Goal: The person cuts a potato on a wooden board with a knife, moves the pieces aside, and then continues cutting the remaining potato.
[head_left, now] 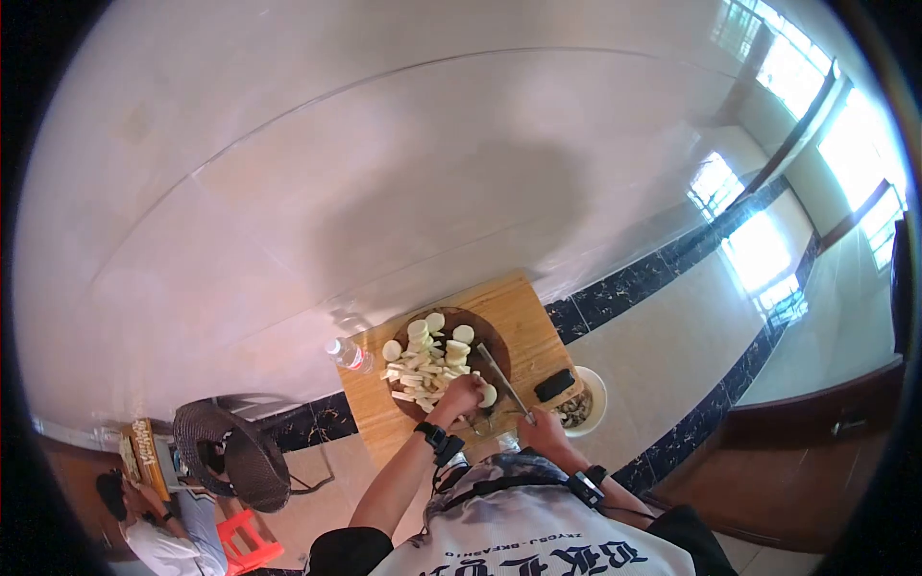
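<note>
Just below frame centre, my right hand [545, 432] gripped a knife [504, 382]; my left hand [463, 393] held a pale piece [489, 396], whose rolling risked cuts.

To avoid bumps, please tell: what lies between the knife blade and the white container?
The head view shows a black object there, on the wooden table.

Remotely, I am viewing a white shirt [547, 530] bearing smoky-grey patches [519, 465] and black Gothic lettering [619, 555]; black sleeves [351, 551] are flanking it, while black wrist devices [437, 439] are showing left and right, one possibly a watch.
</note>
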`<state>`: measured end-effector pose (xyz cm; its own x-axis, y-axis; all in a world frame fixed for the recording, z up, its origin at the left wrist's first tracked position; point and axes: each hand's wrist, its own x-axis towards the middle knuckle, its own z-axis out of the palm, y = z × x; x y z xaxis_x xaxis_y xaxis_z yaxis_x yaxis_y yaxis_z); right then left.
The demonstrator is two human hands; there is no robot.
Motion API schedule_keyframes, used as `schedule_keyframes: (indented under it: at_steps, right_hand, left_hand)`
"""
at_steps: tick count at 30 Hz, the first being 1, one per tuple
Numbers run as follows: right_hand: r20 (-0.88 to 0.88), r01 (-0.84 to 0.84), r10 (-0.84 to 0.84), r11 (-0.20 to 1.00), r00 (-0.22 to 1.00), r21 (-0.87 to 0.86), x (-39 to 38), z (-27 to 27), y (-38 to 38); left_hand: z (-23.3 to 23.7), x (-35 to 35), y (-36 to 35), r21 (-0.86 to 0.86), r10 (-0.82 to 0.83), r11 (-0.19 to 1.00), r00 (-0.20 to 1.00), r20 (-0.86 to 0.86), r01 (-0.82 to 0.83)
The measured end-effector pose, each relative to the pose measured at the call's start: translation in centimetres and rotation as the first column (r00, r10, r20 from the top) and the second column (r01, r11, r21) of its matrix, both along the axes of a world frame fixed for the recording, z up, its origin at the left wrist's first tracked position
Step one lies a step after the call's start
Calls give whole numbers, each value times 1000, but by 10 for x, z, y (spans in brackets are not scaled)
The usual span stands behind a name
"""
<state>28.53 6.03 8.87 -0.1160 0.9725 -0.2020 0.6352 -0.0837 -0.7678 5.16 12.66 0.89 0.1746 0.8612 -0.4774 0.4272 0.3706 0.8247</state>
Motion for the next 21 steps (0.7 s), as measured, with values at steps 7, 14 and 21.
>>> schedule_keyframes:
  at_steps: [7,14,21]
  right_hand:
    - [35,-68,70,997,997,-48,25,-3,3]
    - [-118,-373,360,921,925,-113,31,8,15]
    - [-36,-715,715,696,698,-60,7,-28,34]
  left_hand:
    - [-19,13,-8,-141,-715,697,663,-223,704]
    - [15,-56,-43,-294,-502,848,845,-183,440]
    - [-7,-105,-101,-287,-319,927,911,-262,242]
